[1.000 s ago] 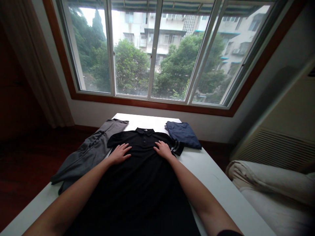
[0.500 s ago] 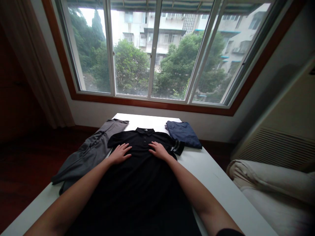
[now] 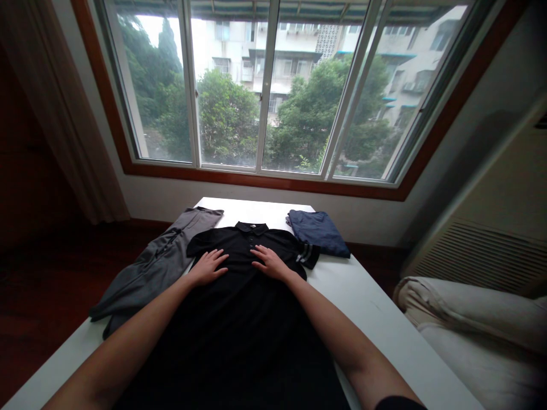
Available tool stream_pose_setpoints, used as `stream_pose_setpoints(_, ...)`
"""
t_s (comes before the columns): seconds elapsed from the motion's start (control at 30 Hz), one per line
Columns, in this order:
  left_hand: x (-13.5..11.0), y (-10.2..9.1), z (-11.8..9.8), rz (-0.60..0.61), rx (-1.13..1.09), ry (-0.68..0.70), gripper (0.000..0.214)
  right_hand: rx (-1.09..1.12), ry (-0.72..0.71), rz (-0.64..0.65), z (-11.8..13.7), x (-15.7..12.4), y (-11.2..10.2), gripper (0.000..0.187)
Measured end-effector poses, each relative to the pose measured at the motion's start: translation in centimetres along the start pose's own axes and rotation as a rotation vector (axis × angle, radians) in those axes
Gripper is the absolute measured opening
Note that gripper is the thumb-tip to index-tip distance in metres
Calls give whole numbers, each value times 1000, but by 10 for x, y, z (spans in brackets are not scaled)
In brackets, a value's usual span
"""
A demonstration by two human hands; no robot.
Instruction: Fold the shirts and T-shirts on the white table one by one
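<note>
A black polo shirt [image 3: 243,319] lies spread face up on the white table [image 3: 384,324], collar toward the window. My left hand [image 3: 208,266] rests flat on the shirt's chest at the left, fingers spread. My right hand [image 3: 268,262] lies flat on the chest near the button placket, fingers stretched out. Neither hand holds anything. The shirt's right sleeve, with pale stripes at the cuff [image 3: 308,256], lies flat beside my right hand.
Grey trousers [image 3: 149,267] lie along the table's left edge. A folded dark blue garment [image 3: 318,232] sits at the far right corner. A wide window [image 3: 273,85] stands beyond the table. A pale cushion or bedding [image 3: 474,336] lies at the right, under a wall unit [image 3: 491,250].
My right hand has slid left across the shirt's chest, from near the right sleeve toward the placket. My left hand has stayed in place.
</note>
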State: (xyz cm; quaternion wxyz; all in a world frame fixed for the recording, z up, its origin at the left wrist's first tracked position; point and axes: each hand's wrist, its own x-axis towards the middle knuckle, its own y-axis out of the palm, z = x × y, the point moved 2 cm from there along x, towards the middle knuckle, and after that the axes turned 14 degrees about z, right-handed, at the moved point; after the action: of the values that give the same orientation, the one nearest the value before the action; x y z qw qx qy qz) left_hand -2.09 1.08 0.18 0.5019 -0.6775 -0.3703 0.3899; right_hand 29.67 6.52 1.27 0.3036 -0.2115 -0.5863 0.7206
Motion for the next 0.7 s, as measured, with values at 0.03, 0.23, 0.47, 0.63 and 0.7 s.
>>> stream_pose_setpoints(0.03,0,0,0,-2,-1,1,71,0,6,16,0,0,2,60)
stream_pose_setpoints(0.23,2,2,2,8,-19,2,71,-12,379,9,-34,-9,-3,55)
stream_pose_setpoints(0.47,-1,-1,0,-2,-23,1,70,-16,284,-7,-32,-11,-5,58)
stream_pose_setpoints(0.63,-2,-3,-1,7,-15,-4,69,20,102,50,-15,-2,2,58)
stream_pose_setpoints(0.7,-2,-3,-1,9,-15,-5,69,15,213,34,-21,-3,1,57)
